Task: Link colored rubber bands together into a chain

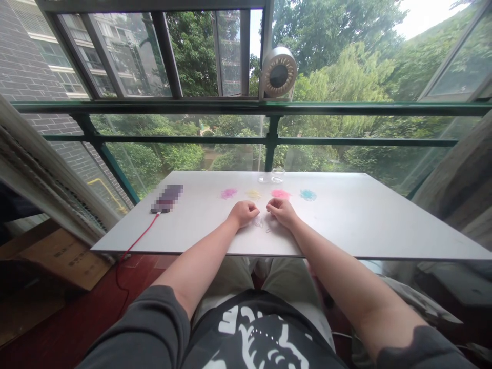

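My left hand [244, 213] rests over the white table, fingers curled in and thumb against the forefinger. Close to its right, my right hand [282, 211] is also closed in a pinch. Anything between either set of fingertips is too small to make out. Under and between the hands lie a few pale, thin loops [258, 222] that look like small rubber bands. Beyond the hands, small piles of similar thin strands form a row: purple [229, 193], yellow [253, 194], pink [281, 193] and blue [308, 195]. The pink pile is nearest my right hand.
Behind the piles stands a clear round container [278, 175], with a flat clear piece [263, 178] beside it. A blurred-out device [167, 199] with a red cable [140, 237] lies on the table's [365, 220] left. A green railing [230, 139] runs behind the table.
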Action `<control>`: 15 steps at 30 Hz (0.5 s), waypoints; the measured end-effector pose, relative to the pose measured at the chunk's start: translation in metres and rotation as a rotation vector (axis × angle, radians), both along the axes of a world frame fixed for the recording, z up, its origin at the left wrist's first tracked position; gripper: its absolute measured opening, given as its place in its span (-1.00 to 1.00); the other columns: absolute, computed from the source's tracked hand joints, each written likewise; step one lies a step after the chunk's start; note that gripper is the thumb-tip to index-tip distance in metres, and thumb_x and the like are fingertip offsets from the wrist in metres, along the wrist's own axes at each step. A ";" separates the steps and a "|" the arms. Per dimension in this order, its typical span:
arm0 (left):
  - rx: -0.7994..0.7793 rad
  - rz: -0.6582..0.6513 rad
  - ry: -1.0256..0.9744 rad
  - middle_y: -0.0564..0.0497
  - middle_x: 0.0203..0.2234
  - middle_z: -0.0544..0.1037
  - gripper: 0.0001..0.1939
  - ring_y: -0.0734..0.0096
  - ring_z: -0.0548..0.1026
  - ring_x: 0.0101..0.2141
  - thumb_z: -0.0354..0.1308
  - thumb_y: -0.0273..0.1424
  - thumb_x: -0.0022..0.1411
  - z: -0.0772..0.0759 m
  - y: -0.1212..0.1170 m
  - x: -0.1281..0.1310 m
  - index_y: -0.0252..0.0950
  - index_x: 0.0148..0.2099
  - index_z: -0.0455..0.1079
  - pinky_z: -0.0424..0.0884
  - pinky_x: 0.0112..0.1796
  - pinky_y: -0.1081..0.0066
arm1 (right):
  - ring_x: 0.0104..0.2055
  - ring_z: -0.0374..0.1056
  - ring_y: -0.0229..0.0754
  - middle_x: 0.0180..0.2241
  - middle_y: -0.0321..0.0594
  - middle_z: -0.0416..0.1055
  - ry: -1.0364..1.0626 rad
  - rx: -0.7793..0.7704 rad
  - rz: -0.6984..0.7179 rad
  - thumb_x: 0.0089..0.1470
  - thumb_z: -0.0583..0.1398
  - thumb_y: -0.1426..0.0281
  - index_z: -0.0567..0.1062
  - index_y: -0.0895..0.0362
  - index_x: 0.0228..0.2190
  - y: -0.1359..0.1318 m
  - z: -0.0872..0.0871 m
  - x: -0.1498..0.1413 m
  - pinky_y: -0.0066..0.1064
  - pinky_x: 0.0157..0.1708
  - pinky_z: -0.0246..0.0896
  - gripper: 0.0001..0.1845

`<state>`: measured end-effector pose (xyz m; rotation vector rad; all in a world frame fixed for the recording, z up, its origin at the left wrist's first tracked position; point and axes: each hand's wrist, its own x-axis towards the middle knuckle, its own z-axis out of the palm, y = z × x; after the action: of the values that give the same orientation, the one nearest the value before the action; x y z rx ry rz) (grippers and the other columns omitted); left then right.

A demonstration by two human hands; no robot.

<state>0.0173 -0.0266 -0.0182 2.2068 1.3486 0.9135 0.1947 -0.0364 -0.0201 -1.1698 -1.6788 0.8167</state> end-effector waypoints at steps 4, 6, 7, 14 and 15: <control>0.012 -0.006 0.006 0.06 -0.58 0.51 -0.77 0.47 0.40 -0.49 0.05 -0.31 0.00 0.001 -0.001 0.000 -0.32 -0.48 0.48 0.27 -0.44 0.50 | -0.64 0.19 -0.35 -0.58 -0.32 0.37 -0.040 -0.004 0.067 -0.22 0.24 0.29 0.44 0.16 -0.43 -0.003 0.001 -0.003 -0.51 -0.64 0.07 -0.75; 0.019 -0.013 0.010 0.06 -0.58 0.51 -0.77 0.47 0.40 -0.49 0.06 -0.31 0.00 0.001 -0.002 0.001 -0.31 -0.48 0.48 0.27 -0.43 0.50 | -0.66 0.18 -0.35 -0.65 -0.34 0.34 -0.060 -0.004 0.072 -0.18 0.22 0.29 0.47 0.17 -0.46 -0.003 0.001 -0.003 -0.50 -0.63 0.05 -0.79; 0.023 -0.018 0.012 0.06 -0.58 0.51 -0.78 0.47 0.40 -0.49 0.06 -0.31 0.00 0.001 -0.002 0.001 -0.31 -0.48 0.48 0.26 -0.43 0.50 | -0.66 0.18 -0.35 -0.67 -0.34 0.32 -0.068 -0.003 0.068 -0.15 0.20 0.30 0.47 0.17 -0.49 -0.003 0.001 -0.003 -0.50 -0.62 0.05 -0.82; 0.055 -0.044 -0.001 0.05 -0.53 0.52 -0.78 0.47 0.41 -0.47 0.07 -0.29 0.03 0.002 -0.003 0.002 -0.30 -0.44 0.48 0.29 -0.39 0.48 | -0.65 0.21 -0.34 -0.60 -0.31 0.38 -0.105 0.004 0.023 -0.12 0.15 0.36 0.43 0.17 -0.52 -0.001 0.000 -0.003 -0.47 -0.59 0.10 -0.87; 0.061 -0.048 -0.009 0.05 -0.50 0.53 -0.78 0.47 0.41 -0.46 0.08 -0.28 0.03 0.002 -0.003 0.002 -0.30 -0.41 0.48 0.30 -0.37 0.48 | -0.66 0.21 -0.34 -0.61 -0.31 0.37 -0.108 0.003 0.021 -0.11 0.14 0.36 0.43 0.17 -0.52 -0.001 0.000 -0.003 -0.47 -0.60 0.10 -0.87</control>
<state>0.0190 -0.0298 -0.0163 2.2675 1.2745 0.9579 0.1914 -0.0372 -0.0202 -1.2147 -1.7818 0.7753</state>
